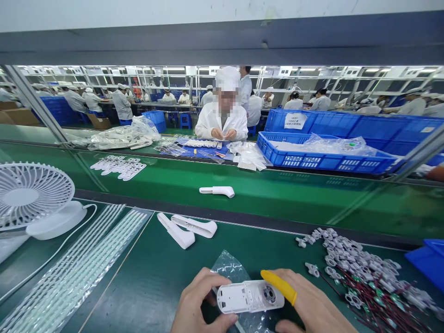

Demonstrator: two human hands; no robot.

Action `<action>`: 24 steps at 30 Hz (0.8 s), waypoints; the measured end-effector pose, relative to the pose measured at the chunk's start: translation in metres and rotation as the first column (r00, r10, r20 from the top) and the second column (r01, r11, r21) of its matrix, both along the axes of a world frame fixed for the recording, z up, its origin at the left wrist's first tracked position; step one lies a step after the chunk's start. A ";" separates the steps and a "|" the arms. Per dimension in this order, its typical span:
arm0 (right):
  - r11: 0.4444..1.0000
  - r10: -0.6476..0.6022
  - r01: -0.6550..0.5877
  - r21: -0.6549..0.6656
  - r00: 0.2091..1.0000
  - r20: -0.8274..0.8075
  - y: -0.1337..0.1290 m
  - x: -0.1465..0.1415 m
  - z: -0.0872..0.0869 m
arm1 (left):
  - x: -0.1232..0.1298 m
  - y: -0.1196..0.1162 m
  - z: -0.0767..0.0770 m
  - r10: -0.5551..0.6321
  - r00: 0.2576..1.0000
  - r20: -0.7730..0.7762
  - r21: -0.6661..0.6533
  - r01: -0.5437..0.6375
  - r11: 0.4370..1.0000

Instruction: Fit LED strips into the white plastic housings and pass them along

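A white oblong plastic housing (239, 297), open side up, is held low in front of me above the bench. Inside its right end sits a round dark part (269, 293). My left hand (204, 303) grips the left end between thumb and fingers. At the right end is my right hand (305, 300), its index finger in a yellow finger cot on the upper edge and its thumb below. Bubble wrap (231, 267) lies beneath and behind the housing. Two white handle-shaped shells (196, 225) rest beyond my hands.
Small white parts with dark red wires (360, 263) are heaped at right. Bagged strips (90, 259) and a white fan (34, 199) stand left. On the green belt lies another handle shell (222, 190). Across it sits a co-worker (222, 115), beside a blue crate (322, 159).
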State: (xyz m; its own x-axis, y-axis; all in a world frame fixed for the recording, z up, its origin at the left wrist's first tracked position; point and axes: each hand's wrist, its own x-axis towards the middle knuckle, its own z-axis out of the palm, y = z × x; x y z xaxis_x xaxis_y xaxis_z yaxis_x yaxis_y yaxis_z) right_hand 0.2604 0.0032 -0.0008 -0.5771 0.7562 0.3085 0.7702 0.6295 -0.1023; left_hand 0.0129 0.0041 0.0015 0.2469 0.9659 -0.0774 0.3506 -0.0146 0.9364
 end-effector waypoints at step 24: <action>0.978 -0.138 0.102 -0.183 0.972 -0.190 0.004 -0.006 -0.011 | -0.005 0.001 -0.007 0.010 0.997 -0.074 0.064 -0.005 0.998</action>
State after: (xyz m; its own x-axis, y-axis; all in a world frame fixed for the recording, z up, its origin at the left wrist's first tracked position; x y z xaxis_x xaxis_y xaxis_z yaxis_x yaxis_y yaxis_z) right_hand 0.2543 0.0073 -0.0114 -0.4183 0.8677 0.2687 0.7915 0.4933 -0.3608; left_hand 0.0083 0.0053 -0.0059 0.2353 0.9713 -0.0337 0.4195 -0.0702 0.9051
